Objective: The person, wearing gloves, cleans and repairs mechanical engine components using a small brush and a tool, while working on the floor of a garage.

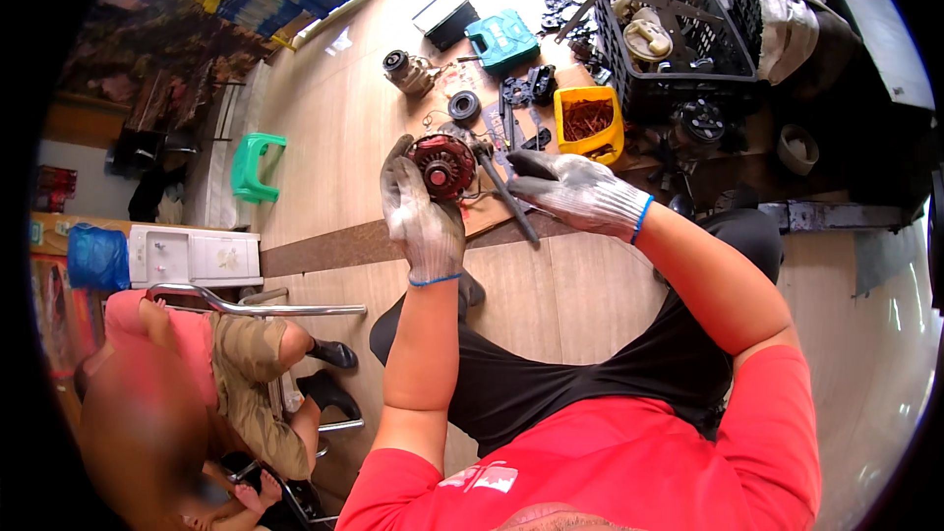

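Observation:
My left hand point(418, 214), in a grey-white work glove with a blue cuff, is closed around the left side of a round motor part point(444, 169). The part has a ring of red windings and a dark rim, and its face is turned up toward me. Just right of it, a hammer point(513, 206) lies slanting, its dark handle angled toward me. My right hand point(580, 192), gloved alike, has its fingers stretched apart and holds nothing. Its fingertips are close to the hammer handle; whether they touch it, I cannot tell.
Beyond my hands are a black ring point(463, 106), a metal motor housing point(408, 72), a teal case point(502, 40), a yellow container point(597, 152) of reddish-brown bits and a black crate point(683, 84). A green stool point(258, 167) stands left; another person point(236, 344) sits at lower left.

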Action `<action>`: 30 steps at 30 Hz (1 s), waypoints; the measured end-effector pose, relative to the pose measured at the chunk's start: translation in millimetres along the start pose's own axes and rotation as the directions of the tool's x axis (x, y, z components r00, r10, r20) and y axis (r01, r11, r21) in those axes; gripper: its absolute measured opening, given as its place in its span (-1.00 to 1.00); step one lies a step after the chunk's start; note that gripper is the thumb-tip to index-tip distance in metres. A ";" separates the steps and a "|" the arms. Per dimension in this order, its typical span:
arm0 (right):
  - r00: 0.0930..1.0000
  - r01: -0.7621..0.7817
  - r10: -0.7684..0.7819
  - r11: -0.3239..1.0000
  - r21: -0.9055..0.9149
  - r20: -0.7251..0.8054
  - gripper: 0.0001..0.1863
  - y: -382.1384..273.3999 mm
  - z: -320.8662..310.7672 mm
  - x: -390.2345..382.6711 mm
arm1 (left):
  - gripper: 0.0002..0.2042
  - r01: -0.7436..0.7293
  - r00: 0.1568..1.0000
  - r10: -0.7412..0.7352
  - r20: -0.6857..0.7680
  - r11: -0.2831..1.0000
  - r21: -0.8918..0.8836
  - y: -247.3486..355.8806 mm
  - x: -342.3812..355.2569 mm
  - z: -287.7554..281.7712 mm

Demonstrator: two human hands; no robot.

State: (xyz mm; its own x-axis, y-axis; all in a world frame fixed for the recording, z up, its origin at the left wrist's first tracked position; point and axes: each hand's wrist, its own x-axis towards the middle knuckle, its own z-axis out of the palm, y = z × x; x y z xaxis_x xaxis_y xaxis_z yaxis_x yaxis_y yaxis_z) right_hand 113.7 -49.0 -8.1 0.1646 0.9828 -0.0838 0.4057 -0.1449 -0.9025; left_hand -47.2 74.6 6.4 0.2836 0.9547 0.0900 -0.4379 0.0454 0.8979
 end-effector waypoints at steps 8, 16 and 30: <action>0.992 -0.122 0.118 0.819 0.561 0.044 -0.66 -22.0 17.0 13.5 | -0.67 -0.188 0.978 0.169 0.121 0.967 0.170 -20.9 -15.1 16.0; 0.952 0.238 -0.248 0.968 -0.072 -0.179 -0.75 -16.6 22.5 5.9 | -0.67 -0.139 0.990 0.133 0.042 0.970 0.197 -10.8 -13.1 21.4; 0.840 -0.444 0.250 0.827 0.345 0.482 -0.59 -34.8 64.2 -63.3 | -0.69 -0.099 0.982 0.117 -0.151 0.987 0.123 4.5 20.9 1.7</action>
State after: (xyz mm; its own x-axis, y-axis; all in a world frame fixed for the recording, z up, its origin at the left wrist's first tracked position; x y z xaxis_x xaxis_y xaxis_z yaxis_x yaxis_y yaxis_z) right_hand 31.4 -98.8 1.5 -0.1941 0.8444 -0.4994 -0.0480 -0.5166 -0.8549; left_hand -41.8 94.3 13.0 0.0986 0.9868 0.1286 -0.3552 -0.0858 0.9308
